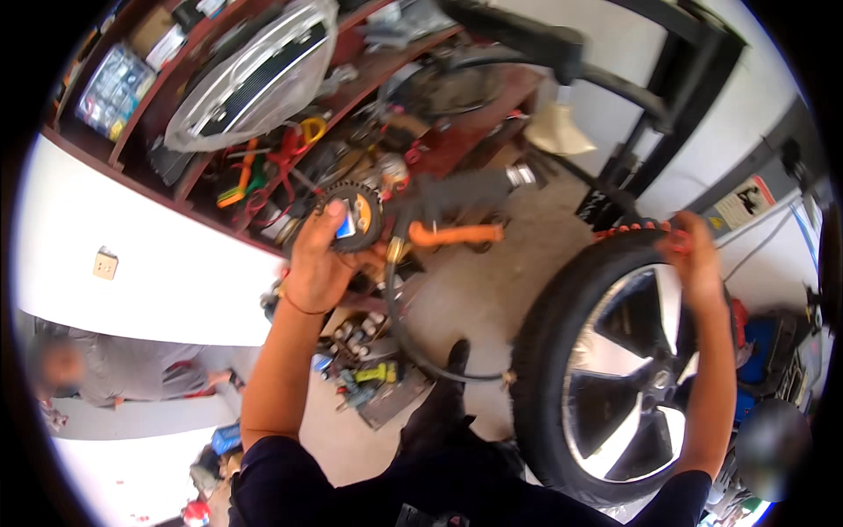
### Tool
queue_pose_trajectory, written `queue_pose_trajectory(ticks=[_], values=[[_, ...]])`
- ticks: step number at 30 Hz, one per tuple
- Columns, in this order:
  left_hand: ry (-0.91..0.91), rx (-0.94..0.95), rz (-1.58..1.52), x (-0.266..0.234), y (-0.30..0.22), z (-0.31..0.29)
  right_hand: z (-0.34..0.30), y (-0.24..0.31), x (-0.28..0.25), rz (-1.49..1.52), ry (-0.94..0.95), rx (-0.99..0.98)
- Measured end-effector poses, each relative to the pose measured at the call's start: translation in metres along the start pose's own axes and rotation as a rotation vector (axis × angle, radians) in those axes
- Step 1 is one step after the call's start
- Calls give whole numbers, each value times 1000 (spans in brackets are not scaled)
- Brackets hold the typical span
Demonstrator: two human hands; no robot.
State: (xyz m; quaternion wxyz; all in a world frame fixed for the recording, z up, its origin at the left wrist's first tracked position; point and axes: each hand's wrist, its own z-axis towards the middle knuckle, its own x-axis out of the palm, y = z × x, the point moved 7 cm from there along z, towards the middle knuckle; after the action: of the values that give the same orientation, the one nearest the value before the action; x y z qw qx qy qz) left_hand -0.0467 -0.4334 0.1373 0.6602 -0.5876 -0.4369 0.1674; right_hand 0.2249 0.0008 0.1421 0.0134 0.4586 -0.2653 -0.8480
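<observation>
My left hand [318,268] is closed around a tyre inflator gun, its thumb beside the round black-rimmed gauge [362,220]. An orange handle [457,234] sticks out to the right of it. From its brass fitting a black hose [402,329] curves down to the tyre [537,351]. The wheel stands upright to my right, with a black and silver spoked rim [659,380]. Over its top edge my right hand [700,263], slightly blurred, has its fingers bent around one end of a red coiled hose [634,228].
A dark red shelf [202,198] at the far left holds tools and a plastic-wrapped headlight [263,75]. Bottles and tools [364,351] lie below it. A black machine frame [641,149] rises behind the tyre. A person in grey [145,367] is at the left.
</observation>
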Motion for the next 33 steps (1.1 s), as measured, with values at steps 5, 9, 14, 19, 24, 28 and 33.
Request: queue_pose_trajectory(ticks=[5,9,14,19,24,28,33], values=[[-388,-89,91,-105,38,-1,3,-169,1,-673,-7,397],[-293,-112,190,-143,52,38,2,-157,68,-494,102,493],[-368,-144,-75,-141,46,162,1,-116,141,-356,154,467],[-429,-503,-9,-136,97,275,-14,-89,154,-438,27,539],[-518,-715,-184,-129,159,346,-28,-82,150,-338,-185,469],[-313,-592,-156,-174,164,422,-27,-77,162,-303,-256,462],[-466,-268,-339,-216,139,466,-23,-73,157,-306,-296,455]])
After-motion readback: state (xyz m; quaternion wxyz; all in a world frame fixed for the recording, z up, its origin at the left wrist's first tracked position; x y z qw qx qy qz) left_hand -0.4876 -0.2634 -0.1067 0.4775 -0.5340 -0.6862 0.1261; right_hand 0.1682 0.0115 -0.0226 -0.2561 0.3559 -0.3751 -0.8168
